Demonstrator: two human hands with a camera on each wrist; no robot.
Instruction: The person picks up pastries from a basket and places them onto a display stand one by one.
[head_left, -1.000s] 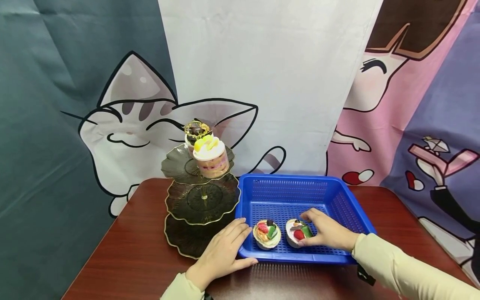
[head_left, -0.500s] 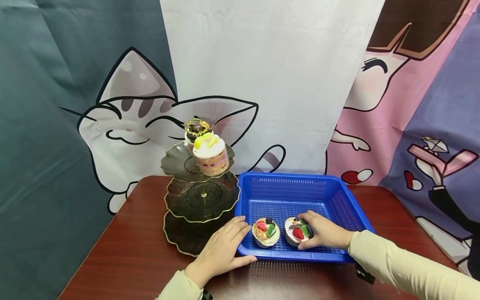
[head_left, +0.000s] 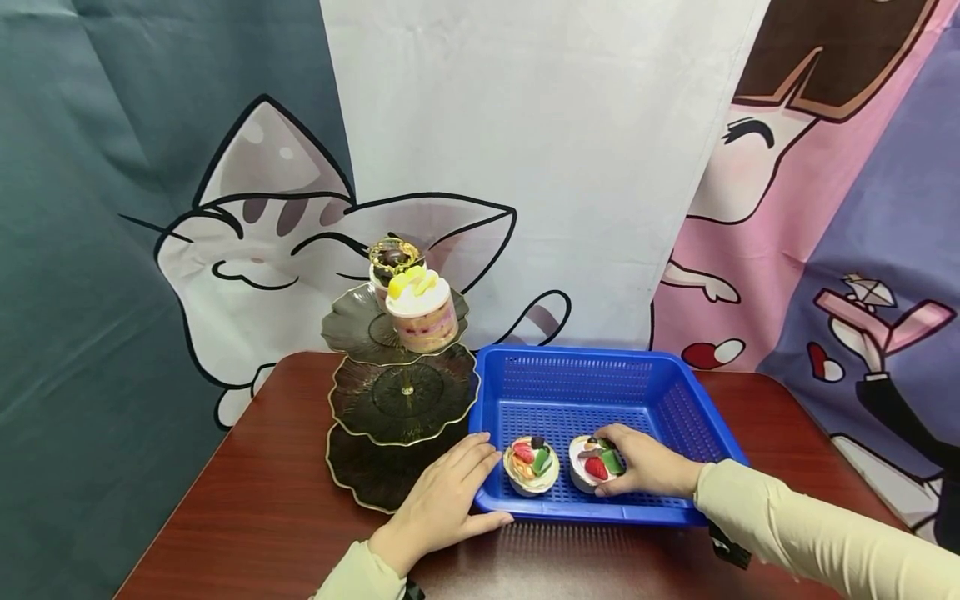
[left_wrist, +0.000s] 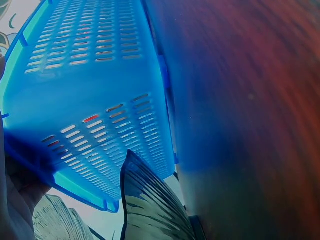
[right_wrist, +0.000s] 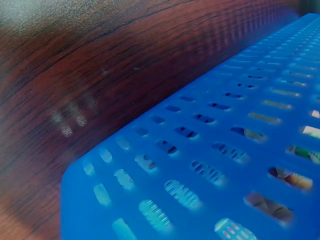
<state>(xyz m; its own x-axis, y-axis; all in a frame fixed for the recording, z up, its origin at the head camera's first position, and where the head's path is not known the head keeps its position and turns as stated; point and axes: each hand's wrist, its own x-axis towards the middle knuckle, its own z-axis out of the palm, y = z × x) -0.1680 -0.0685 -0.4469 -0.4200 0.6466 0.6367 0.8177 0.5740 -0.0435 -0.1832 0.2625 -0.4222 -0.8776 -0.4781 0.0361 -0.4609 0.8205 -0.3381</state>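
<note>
In the lower middle of the head view a blue slotted basket (head_left: 660, 400) sits on a dark red-brown table (head_left: 262, 517) and holds two cupcakes side by side near its front wall. The right hand (head_left: 648, 465) reaches in from the lower right, its fingers curled round the right cupcake (head_left: 590, 464), which carries red and green pieces on white cream. The left cupcake (head_left: 531, 463), topped much the same, stands just beside it, untouched. The left hand (head_left: 442, 504) rests on the basket's front left corner, fingers fairly straight over the rim and thumb along the outer wall, holding nothing. Left of the basket stands a dark three-tier stand (head_left: 401, 392) with gold edges; its top tier bears a layered dessert cup (head_left: 422, 312) with yellow topping and, behind it, a chocolate-topped cup (head_left: 392, 258). The two lower tiers look bare.
</note>
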